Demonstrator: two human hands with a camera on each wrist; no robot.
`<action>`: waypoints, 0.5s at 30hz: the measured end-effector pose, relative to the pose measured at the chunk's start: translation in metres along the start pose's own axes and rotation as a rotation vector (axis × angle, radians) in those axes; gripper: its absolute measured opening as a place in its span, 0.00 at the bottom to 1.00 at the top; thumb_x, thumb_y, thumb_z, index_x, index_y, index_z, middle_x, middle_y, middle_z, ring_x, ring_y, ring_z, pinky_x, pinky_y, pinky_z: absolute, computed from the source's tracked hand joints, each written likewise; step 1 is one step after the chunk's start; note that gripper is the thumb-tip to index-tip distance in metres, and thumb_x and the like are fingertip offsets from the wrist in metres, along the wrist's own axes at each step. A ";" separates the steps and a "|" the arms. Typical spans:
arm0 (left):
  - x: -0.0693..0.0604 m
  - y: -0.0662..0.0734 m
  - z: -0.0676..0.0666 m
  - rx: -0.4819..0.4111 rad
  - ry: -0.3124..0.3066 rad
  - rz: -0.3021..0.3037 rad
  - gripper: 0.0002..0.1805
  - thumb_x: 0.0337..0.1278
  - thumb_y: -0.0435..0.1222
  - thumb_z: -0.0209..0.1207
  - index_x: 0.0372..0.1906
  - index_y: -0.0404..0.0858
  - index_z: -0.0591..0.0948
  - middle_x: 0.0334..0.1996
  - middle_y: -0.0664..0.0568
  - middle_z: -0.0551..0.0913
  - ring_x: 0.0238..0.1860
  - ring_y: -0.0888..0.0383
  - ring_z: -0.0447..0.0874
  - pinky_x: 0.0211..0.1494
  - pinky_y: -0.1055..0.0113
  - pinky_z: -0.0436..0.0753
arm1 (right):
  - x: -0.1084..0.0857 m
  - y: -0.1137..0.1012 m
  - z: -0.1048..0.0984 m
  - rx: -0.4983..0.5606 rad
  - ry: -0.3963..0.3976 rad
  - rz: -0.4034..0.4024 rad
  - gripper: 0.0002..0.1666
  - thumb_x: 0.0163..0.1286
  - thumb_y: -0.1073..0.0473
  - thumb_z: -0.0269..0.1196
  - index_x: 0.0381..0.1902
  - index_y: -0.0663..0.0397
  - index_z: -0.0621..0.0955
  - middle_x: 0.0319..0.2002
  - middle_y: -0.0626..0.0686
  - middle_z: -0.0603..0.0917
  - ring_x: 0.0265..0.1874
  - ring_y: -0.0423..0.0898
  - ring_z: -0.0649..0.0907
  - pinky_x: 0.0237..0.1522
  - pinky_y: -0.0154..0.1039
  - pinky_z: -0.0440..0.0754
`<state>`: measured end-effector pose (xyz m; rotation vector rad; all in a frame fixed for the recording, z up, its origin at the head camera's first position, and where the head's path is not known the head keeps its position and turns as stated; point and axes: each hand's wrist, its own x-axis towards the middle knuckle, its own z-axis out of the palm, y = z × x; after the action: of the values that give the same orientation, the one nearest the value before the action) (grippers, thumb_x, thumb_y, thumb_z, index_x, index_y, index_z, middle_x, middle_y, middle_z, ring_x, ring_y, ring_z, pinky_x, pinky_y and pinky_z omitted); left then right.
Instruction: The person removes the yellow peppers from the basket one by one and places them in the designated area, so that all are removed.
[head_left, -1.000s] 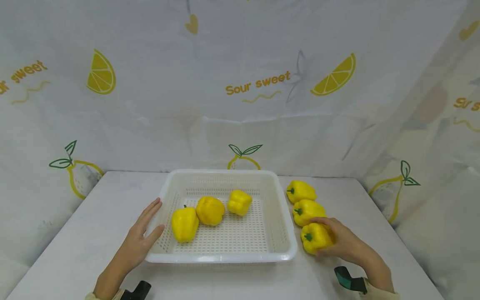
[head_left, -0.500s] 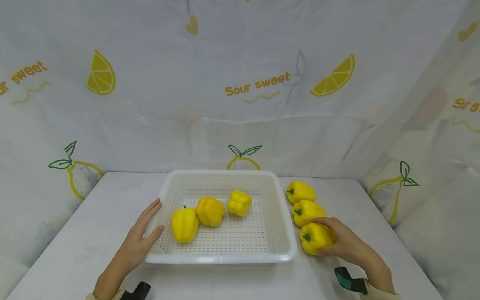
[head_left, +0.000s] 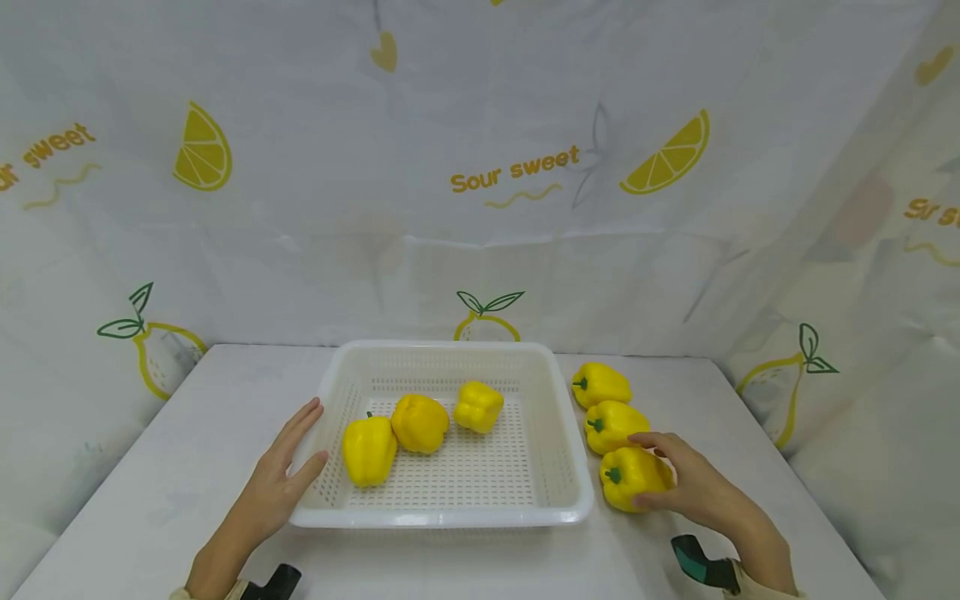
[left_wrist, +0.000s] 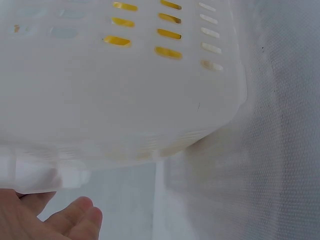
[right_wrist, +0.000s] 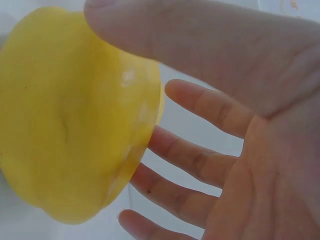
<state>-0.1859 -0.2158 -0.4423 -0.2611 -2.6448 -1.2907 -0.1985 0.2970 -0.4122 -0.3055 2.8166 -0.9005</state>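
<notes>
A white perforated plastic basket (head_left: 442, 518) holds a yellow bell pepper (head_left: 370, 451) at its left, a second bell pepper (head_left: 421, 423) beside that one, and a third bell pepper (head_left: 478, 407) further right. My left hand (head_left: 272, 477) lies along the basket's left rim with fingers extended. Right of the basket, my right hand (head_left: 701, 483) is loosely spread around the nearest bell pepper (head_left: 632, 479). In the right wrist view the thumb overlaps that pepper, while one fingertip stands apart from it; the contact of the other fingers is partly hidden.
Behind the nearest pepper, a bell pepper (head_left: 615, 427) and another bell pepper (head_left: 601, 384) line up along the basket's right side. All rest on a white-covered table (head_left: 465, 567). A lemon-print curtain (head_left: 360, 250) closes off the back and sides.
The right hand's fingers have loosened around the nearest pepper and the hand has shifted slightly right. That pepper has hardly moved. The left hand and the basket stay in place.
</notes>
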 end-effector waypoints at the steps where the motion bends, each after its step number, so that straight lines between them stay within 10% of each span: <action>1: 0.000 0.000 0.000 0.001 0.001 0.000 0.34 0.67 0.36 0.55 0.75 0.35 0.61 0.78 0.39 0.53 0.76 0.30 0.50 0.68 0.25 0.58 | 0.000 -0.001 0.000 -0.004 0.003 0.002 0.47 0.51 0.50 0.78 0.64 0.60 0.71 0.62 0.63 0.75 0.59 0.65 0.75 0.58 0.69 0.75; 15: 0.000 0.000 0.000 0.017 -0.008 -0.007 0.34 0.68 0.37 0.55 0.76 0.35 0.60 0.78 0.38 0.53 0.76 0.30 0.51 0.66 0.24 0.59 | -0.004 -0.016 -0.001 -0.059 0.089 -0.022 0.42 0.59 0.46 0.73 0.65 0.58 0.71 0.63 0.63 0.75 0.59 0.64 0.76 0.56 0.67 0.78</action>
<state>-0.1856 -0.2160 -0.4417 -0.2551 -2.6648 -1.2718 -0.1921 0.2857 -0.4013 -0.3123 2.9307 -0.8576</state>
